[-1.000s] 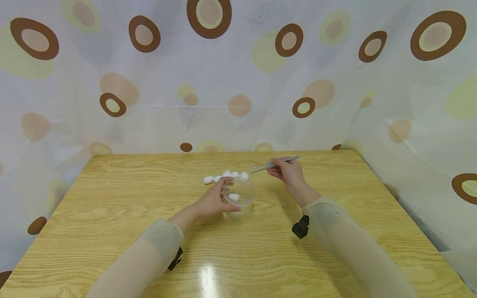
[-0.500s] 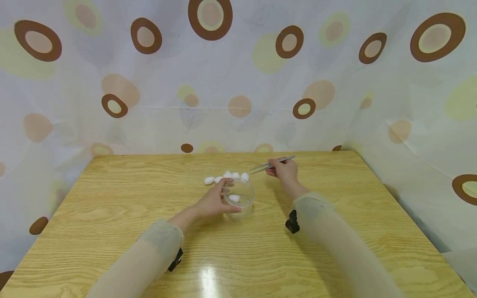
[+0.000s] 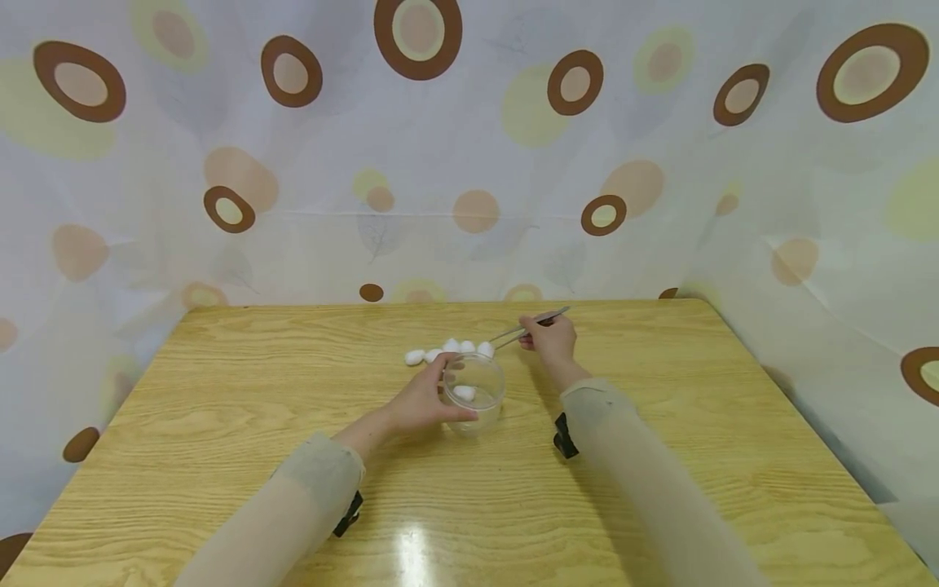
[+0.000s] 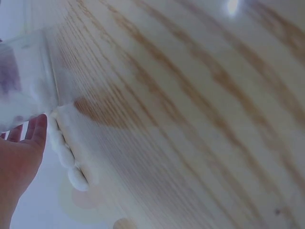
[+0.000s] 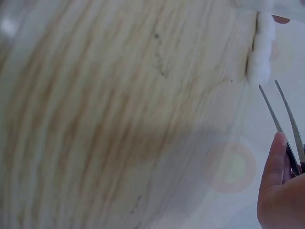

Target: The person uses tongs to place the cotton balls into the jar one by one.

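Observation:
My left hand (image 3: pixel 421 401) grips the side of a clear round container (image 3: pixel 487 412), thumb toward me and fingers on the far side. One white cotton ball (image 3: pixel 464 393) lies inside it. Just behind the container, several white cotton balls (image 3: pixel 415 357) form a row on the table, partly hidden by the fingers and the rim. With my right hand (image 3: pixel 552 341) I pinch metal tweezers (image 3: pixel 546 316). Their two tips are spread apart, right at the rightmost cotton ball (image 3: pixel 485 349). In the right wrist view, the tweezers (image 5: pixel 291 119) point at the end of the row.
The wood-grain table (image 3: pixel 220 424) stretches out on both sides of the arms. A patterned curtain (image 3: pixel 330 155) hangs along its back and right edges. A dark wrist camera (image 3: pixel 565 436) is strapped under the right sleeve, another (image 3: pixel 349 515) under the left.
My right hand has moved left with the tweezers, bringing their tips from right of the row up to the rightmost cotton ball. The tips have spread. The left hand and container stay put.

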The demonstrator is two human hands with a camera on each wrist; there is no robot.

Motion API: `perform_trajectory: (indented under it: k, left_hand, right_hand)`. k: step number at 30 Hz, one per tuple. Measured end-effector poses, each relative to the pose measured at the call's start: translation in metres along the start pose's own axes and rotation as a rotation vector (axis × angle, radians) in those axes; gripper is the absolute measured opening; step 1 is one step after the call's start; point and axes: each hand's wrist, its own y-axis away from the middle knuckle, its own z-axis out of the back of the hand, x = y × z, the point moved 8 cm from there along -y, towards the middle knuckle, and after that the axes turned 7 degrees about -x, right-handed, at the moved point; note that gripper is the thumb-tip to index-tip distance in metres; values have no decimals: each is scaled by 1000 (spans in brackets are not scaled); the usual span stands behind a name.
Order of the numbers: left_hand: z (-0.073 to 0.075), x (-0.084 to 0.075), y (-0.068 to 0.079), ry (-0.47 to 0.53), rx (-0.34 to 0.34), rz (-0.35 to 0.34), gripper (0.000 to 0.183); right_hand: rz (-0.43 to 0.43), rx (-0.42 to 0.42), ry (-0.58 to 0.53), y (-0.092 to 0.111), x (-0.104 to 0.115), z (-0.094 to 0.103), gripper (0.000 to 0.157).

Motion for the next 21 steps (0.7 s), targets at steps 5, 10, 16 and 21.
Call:
perform_trajectory:
  k: [5,10,16,21]
  left_hand:
    - [0,-1,0,1,5,-5,87]
    - [0,0,0,-3,3,-8,87]
    - [0,3,-1,-3,1,2,87]
    - [0,4,-1,-5,1,6,87]
  right_hand:
    - [44,-5,44,-2,-2,-4,20]
    - [64,-3,79,-4,-5,-9,20]
    - [130,18,151,1,-2,-17,21]
    - [171,28,162,6,1,-23,16]
